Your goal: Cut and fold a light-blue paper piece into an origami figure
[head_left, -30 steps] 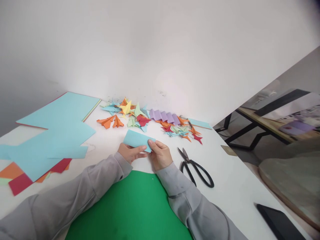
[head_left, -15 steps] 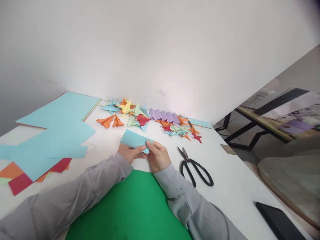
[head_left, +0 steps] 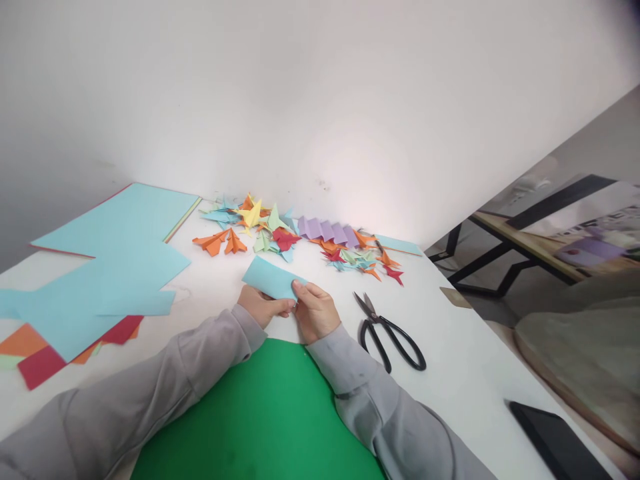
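Both my hands pinch a small light-blue paper piece (head_left: 269, 277) above the white table (head_left: 450, 347). My left hand (head_left: 263, 306) grips its near lower edge with closed fingers. Against the paper's right end, my right hand (head_left: 315, 311) presses thumb and fingers together. The paper tilts up and away to the left. A green sheet (head_left: 270, 420) lies just under my wrists, close to me.
Black scissors (head_left: 390, 331) lie right of my right hand. A heap of small folded paper figures (head_left: 280, 233) and a purple pleated strip (head_left: 327, 231) sit by the wall. Large light-blue sheets (head_left: 110, 267) over red and orange ones cover the left. A dark phone (head_left: 555, 443) lies near the right edge.
The blue paper piece has been drawn in slightly, with my hands closer together at its near right corner; it now tilts a bit more to the left.
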Demonstrator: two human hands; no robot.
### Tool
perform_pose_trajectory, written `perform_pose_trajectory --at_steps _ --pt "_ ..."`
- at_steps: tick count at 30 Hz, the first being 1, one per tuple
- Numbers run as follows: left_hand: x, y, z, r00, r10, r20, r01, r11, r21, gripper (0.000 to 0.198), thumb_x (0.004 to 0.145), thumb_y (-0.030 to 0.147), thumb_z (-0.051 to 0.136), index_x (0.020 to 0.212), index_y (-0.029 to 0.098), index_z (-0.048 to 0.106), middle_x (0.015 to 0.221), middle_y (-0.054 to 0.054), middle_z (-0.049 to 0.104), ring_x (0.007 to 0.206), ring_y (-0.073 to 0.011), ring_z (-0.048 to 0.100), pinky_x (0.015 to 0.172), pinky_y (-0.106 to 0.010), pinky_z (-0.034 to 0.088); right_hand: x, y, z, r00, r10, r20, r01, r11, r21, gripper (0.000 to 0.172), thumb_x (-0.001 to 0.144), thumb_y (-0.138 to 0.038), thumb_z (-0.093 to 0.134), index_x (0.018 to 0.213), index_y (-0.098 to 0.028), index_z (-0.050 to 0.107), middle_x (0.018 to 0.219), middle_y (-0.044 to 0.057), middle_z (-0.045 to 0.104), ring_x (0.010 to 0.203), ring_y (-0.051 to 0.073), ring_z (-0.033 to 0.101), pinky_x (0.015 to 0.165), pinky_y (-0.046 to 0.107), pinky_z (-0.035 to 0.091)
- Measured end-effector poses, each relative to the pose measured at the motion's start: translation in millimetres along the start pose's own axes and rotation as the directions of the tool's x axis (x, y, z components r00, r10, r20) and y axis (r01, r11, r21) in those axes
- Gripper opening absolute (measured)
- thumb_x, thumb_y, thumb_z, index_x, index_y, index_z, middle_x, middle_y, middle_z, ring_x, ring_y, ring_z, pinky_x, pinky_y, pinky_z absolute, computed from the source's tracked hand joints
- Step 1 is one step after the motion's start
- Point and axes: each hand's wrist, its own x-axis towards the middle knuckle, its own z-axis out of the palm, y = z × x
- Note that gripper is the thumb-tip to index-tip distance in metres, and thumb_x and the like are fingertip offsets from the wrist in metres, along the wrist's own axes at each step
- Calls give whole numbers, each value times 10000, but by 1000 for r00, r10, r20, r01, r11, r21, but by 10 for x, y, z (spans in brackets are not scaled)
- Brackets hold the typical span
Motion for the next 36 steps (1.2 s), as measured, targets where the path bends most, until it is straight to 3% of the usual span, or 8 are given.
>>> perform_pose_trajectory --at_steps 7,13,17,22,28,36 --pt "-11 20 10 1000 -13 22 15 997 -69 279 358 85 783 595 95 638 528 -27 642 476 -145 578 467 -265 507 15 -12 -7 999 2 -42 -2 1000 22 197 537 -278 771 532 -159 614 491 -12 562 453 110 475 423 265 398" --pt "11 -4 -14 992 -29 125 49 985 -163 283 336 117 804 546 76 619 462 -28 608 428 -128 553 436 -255 499 2 -23 -9 999 17 33 -16 1000 -14 222 574 -314 749 523 -160 597 447 -11 545 395 107 449 382 268 372" --pt "46 -39 -42 987 -71 143 103 968 -228 317 377 203 812 601 56 643 512 -68 633 464 -143 580 449 -263 507 13 -37 -31 999 38 -4 -38 999 2 215 570 -288 753 532 -161 583 486 -18 550 421 97 454 385 252 379" --pt "82 -62 -62 996 -33 86 55 960 -276 336 370 204 814 624 59 648 531 -64 636 468 -138 573 418 -256 496 32 -63 -50 997 53 -62 -53 999 10 226 520 -271 777 531 -160 581 512 -25 536 474 91 460 408 230 402" --pt "90 -32 -96 1000 -18 12 19 996 -83 253 345 147 807 457 67 595 377 -34 560 343 -117 509 375 -245 463 29 -52 -50 997 29 -72 -31 999 -24 229 526 -284 773 545 -154 585 504 -31 528 461 77 454 385 204 382" --pt "102 24 -126 997 49 -65 -52 997 -52 225 389 167 784 396 93 572 376 -31 559 338 -111 504 372 -233 439 26 -38 -69 995 32 98 -14 984 -180 291 489 -213 781 707 -154 597 499 -31 588 432 90 514 392 196 405"
